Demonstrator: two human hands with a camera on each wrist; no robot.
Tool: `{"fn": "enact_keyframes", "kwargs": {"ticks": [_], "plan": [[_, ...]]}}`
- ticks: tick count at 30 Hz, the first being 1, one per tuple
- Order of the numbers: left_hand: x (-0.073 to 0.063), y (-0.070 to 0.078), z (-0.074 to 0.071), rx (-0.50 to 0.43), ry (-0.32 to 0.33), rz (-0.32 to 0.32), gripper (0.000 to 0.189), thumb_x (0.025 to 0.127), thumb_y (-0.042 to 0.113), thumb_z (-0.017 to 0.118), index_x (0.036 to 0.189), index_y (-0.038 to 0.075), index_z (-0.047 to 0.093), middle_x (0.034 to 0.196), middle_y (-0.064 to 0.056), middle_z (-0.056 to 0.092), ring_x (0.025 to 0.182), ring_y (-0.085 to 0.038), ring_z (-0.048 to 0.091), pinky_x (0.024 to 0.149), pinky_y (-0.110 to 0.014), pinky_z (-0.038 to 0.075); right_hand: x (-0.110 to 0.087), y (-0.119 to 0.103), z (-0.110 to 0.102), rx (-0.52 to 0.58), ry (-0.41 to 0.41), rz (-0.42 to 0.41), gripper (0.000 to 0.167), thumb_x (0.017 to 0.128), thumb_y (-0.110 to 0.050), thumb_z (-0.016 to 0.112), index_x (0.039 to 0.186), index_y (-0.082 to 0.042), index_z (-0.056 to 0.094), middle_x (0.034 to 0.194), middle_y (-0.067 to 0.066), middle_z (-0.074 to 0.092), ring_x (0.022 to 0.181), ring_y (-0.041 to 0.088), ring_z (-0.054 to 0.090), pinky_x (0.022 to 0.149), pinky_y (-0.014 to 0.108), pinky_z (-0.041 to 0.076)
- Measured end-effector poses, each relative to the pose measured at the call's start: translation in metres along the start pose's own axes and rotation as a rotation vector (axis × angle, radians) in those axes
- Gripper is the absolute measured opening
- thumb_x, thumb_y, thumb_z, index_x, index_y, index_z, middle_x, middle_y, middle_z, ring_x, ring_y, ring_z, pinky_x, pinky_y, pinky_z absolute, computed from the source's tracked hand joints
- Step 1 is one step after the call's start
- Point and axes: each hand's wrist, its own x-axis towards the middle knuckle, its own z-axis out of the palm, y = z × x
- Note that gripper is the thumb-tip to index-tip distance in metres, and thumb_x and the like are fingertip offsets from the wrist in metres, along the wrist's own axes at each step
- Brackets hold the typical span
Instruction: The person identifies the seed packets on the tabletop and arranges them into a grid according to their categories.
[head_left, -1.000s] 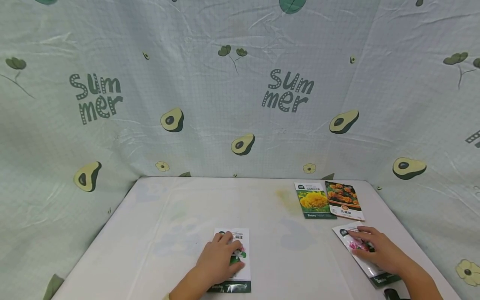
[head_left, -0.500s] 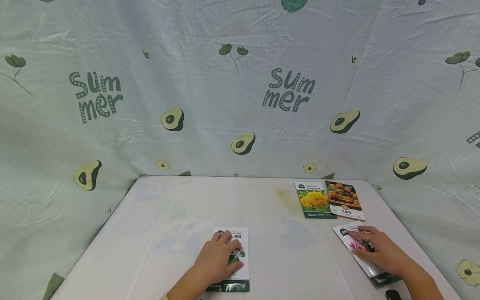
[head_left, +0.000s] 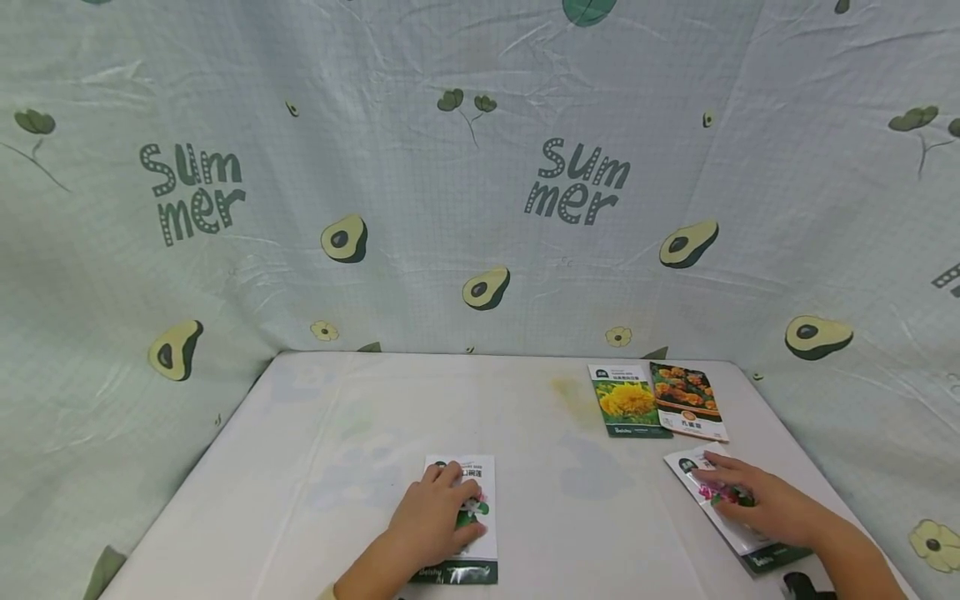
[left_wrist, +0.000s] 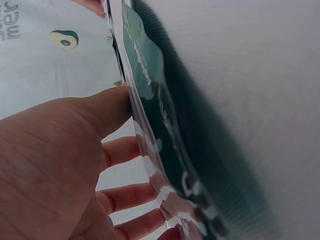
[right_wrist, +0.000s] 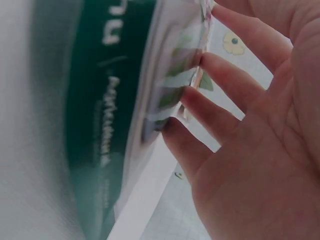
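- Since the earlier frame, the right hand (head_left: 761, 500) has shifted slightly outward, baring more of its packet's green end; the left hand (head_left: 431, 521) looks unmoved.
- Nearest: one bowl-lotus seed packet (head_left: 486, 510) flat on the worktop (head_left: 577, 533), under the left hand's spread, relaxed fingers. Probably light, thin and slick, flexing easily; a pinch on a long edge should hold best.
- Beside it, well apart to the right: one pink-flower seed packet (head_left: 729, 525), tilted, the right hand's extended fingers resting on it, not clamped. Its glossy film will likely slide; lift by an edge, gently for the seeds.
- Farther: one yellow-flower seed packet (head_left: 628, 404) and one marigold seed packet (head_left: 688, 400), overlapping.
- Count: four packets, two hands, apart.
- Farthest: one avocado-print sheet (head_left: 397, 300).
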Motion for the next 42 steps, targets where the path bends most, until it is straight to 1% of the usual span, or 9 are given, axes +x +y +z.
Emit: {"fn": "enact_keyframes", "kwargs": {"ticks": [3,7,20,27,31,37,42], "plan": [[0.000,0.000,-0.001,-0.002,0.010,0.007,0.038,0.089,0.052,0.074,0.117,0.028,0.068,0.120,-0.001,0.054,0.109,-0.028,0.052,0.069,-0.042,0.047,0.001,0.000,-0.001,0.020,-0.022,-0.004,0.056,0.090,-0.032,0.077,0.142,-0.020,0.062,0.158,0.029,0.038,0.141,0.063,0.032,0.101,0.076,0.037],[-0.001,0.000,-0.002,-0.009,0.025,0.017,0.037,0.089,0.052,0.075,0.116,0.027,0.068,0.119,-0.001,0.054,0.108,-0.027,0.052,0.068,-0.041,0.046,0.001,-0.001,0.000,0.031,-0.023,-0.013,0.058,0.088,-0.034,0.079,0.142,-0.020,0.062,0.157,0.029,0.038,0.140,0.063,0.032,0.100,0.077,0.037],[-0.001,0.001,0.001,-0.032,0.015,0.009,0.037,0.089,0.051,0.075,0.117,0.027,0.068,0.121,-0.001,0.055,0.107,-0.027,0.051,0.069,-0.041,0.045,0.002,-0.001,0.009,-0.069,0.041,-0.027,0.057,0.088,-0.042,0.077,0.140,-0.021,0.064,0.152,0.027,0.044,0.133,0.058,0.042,0.097,0.077,0.039],[-0.001,0.002,0.003,-0.039,0.013,0.009,0.037,0.089,0.051,0.075,0.117,0.027,0.068,0.122,-0.002,0.055,0.109,-0.029,0.052,0.071,-0.043,0.046,0.001,-0.002,0.016,-0.079,0.075,-0.031,0.057,0.088,-0.043,0.077,0.139,-0.020,0.065,0.151,0.027,0.045,0.133,0.057,0.042,0.097,0.077,0.038],[-0.001,0.001,0.005,-0.041,0.013,0.009,0.037,0.089,0.051,0.075,0.117,0.027,0.067,0.123,-0.002,0.055,0.109,-0.029,0.052,0.072,-0.045,0.047,0.000,-0.002,0.019,-0.079,0.095,-0.025,0.059,0.088,-0.046,0.076,0.139,-0.019,0.064,0.151,0.026,0.043,0.132,0.055,0.042,0.097,0.076,0.039],[-0.002,0.002,0.006,-0.046,0.016,0.004,0.038,0.089,0.051,0.076,0.117,0.027,0.067,0.123,-0.002,0.055,0.108,-0.029,0.052,0.074,-0.047,0.047,0.001,-0.005,0.026,-0.089,0.122,0.008,0.065,0.087,-0.054,0.076,0.140,-0.019,0.062,0.150,0.024,0.043,0.131,0.052,0.043,0.098,0.075,0.040],[-0.003,0.004,0.006,-0.049,0.018,-0.004,0.038,0.089,0.050,0.076,0.117,0.026,0.067,0.123,-0.002,0.055,0.109,-0.029,0.052,0.075,-0.048,0.047,0.002,-0.009,0.028,-0.088,0.126,0.034,0.068,0.086,-0.056,0.076,0.140,-0.017,0.061,0.150,0.023,0.044,0.131,0.052,0.044,0.098,0.075,0.040]]}}
